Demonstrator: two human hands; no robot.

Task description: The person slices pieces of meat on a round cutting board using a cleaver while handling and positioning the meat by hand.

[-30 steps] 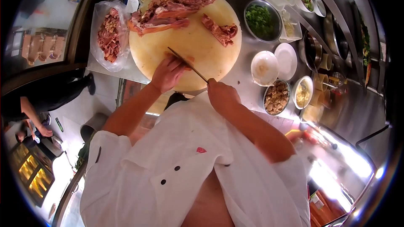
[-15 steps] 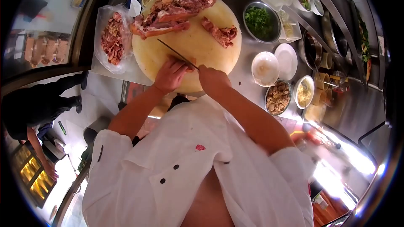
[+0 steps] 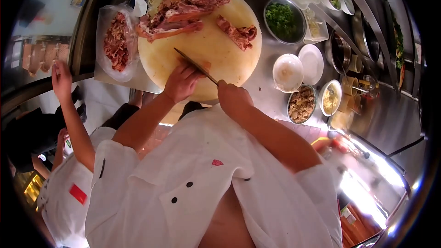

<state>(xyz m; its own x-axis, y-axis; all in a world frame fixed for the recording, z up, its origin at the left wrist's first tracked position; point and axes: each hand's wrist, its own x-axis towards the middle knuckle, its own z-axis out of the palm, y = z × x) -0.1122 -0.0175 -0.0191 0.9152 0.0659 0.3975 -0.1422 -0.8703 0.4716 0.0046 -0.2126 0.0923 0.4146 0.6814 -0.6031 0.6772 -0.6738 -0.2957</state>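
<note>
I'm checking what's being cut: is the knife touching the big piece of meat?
Apart. The head view shows bare chopping board between the knife tip and the big piece of meat.

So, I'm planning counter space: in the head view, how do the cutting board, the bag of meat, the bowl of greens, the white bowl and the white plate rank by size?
1. Cutting board
2. Bag of meat
3. Bowl of greens
4. White bowl and white plate: too alike to rank

Right hand closed, left hand curled
</note>
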